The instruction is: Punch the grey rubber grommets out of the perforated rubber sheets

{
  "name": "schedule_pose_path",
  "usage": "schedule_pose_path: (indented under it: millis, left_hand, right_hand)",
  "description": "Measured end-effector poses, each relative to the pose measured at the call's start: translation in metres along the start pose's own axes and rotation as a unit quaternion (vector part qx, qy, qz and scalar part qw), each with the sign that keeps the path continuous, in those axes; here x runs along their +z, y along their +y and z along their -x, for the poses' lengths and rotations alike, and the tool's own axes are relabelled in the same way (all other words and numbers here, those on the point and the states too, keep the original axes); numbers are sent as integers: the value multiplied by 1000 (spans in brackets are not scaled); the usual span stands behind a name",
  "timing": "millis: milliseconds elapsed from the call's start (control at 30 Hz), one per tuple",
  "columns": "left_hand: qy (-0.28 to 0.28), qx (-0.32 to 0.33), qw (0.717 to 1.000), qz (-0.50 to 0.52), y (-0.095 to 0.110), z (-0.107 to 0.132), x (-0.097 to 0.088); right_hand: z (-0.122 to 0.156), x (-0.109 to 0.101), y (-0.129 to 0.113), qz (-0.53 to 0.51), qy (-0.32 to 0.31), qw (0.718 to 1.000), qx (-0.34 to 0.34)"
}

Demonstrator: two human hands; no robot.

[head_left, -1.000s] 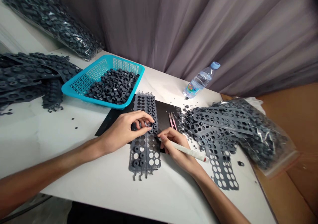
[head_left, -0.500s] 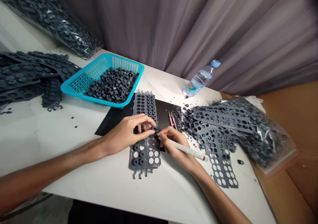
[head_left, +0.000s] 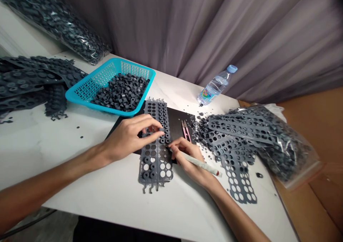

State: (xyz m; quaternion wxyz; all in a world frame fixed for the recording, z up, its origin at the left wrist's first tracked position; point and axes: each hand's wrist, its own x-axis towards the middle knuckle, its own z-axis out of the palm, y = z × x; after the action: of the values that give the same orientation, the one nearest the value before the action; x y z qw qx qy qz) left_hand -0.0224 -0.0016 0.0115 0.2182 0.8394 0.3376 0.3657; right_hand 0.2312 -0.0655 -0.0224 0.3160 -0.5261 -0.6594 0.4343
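Note:
A dark grey rubber sheet [head_left: 158, 159] lies lengthwise before me, with rows of round holes and small ring-shaped rubber pieces still in some of them. Over its middle, my left hand [head_left: 135, 136] pinches a small dark rubber ring [head_left: 161, 129] between thumb and forefinger. My right hand [head_left: 189, 156] grips a pen-like tool [head_left: 200, 163] with a whitish wrapped handle and a red end. Its dark tip is at the sheet's right side, near the ring rows. Under the sheet is a black mat [head_left: 177, 122], where pink-handled thread snips [head_left: 185, 130] lie.
A blue basket [head_left: 112, 110] of loose rings stands behind left. Stacked sheets [head_left: 24, 81] and a full plastic bag [head_left: 59, 24] lie further left. To the right are a water bottle [head_left: 215, 86], punched-out sheets [head_left: 238, 156], scattered bits and another bag [head_left: 289, 152].
My left hand has drawn back slightly left and up from the tool tip, carrying a ring. The right hand has shifted a little to the left with the tool.

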Motion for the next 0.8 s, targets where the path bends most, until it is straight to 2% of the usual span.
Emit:
schedule_pose_path:
  millis: [167,267,433,633,800]
  left_hand:
    - [79,-54,990,-100,-13,-11,-22]
    - [115,-86,979,-143,-20,-14,-26]
    - [114,-75,973,-184,-28,-13,-24]
    - [123,-118,972,-164,-36,-14,-29]
    - [131,-144,952,-234,-42,-11,-35]
  right_hand:
    - [2,0,-1,15,4,1000,-9]
    - [3,0,0,18,1,1000,-11]
    - [3,1,0,22,0,1000,-13]
    - [3,1,-2,30,1,999,-13]
    - [2,1,-5,33,3,999,-25]
